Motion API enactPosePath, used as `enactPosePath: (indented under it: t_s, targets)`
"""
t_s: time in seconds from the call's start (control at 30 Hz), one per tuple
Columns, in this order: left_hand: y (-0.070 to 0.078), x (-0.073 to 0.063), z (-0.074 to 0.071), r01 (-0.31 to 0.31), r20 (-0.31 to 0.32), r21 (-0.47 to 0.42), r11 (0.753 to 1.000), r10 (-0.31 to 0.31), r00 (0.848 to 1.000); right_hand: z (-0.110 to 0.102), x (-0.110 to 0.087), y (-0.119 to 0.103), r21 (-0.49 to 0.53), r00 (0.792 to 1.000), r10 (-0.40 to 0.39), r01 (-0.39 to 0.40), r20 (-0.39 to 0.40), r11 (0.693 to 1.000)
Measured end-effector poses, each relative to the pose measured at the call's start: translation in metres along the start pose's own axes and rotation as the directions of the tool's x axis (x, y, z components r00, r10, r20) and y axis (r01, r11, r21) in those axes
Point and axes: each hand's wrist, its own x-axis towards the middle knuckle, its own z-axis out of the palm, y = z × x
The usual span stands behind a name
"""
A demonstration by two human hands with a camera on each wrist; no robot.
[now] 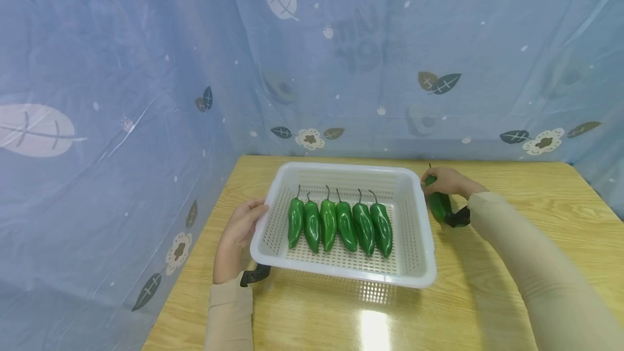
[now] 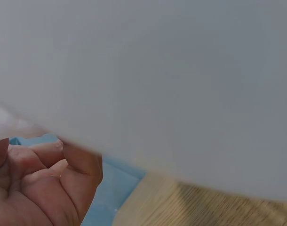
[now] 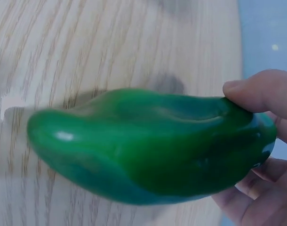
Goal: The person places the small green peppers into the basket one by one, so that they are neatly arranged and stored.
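A white plastic basket (image 1: 343,277) with slotted walls holds several green chili peppers (image 1: 345,226), lying side by side in a row with their stems toward the back. My left hand (image 1: 241,223) grips the basket's left rim; in the left wrist view its curled fingers (image 2: 82,172) meet the rim, and the pale basket wall fills most of that picture. Right of the basket, my right hand (image 1: 447,182) pinches another green chili pepper (image 3: 148,146) near its stem end, thumb on one side and fingers on the other. That pepper's tip points toward the front.
Everything is over a light wooden table (image 1: 302,318). A blue curtain (image 1: 370,69) with leaf and flower prints hangs behind the table and along its left side. Dark straps, one a wrist strap (image 1: 257,275), circle both wrists.
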Motion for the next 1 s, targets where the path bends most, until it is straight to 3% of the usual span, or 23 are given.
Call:
enactPosePath:
  t_s: [0.37,0.63,1.0]
  targets:
    - [0.003,-0.001,-0.001,-0.001,0.008,0.003,1.000,0.001,1.000,-0.013,-0.003,0.007,0.069,0.996,-0.083,0.086,-0.041,0.994]
    - [0.004,0.000,0.001,-0.007,0.014,0.012,1.000,0.007,1.000,-0.027,-0.009,-0.010,0.063,1.000,0.007,-0.005,-0.021,0.998]
    - [0.004,-0.001,0.001,-0.007,0.025,0.008,1.000,0.007,1.000,-0.049,-0.014,-0.025,0.097,0.998,0.014,-0.009,-0.053,0.995]
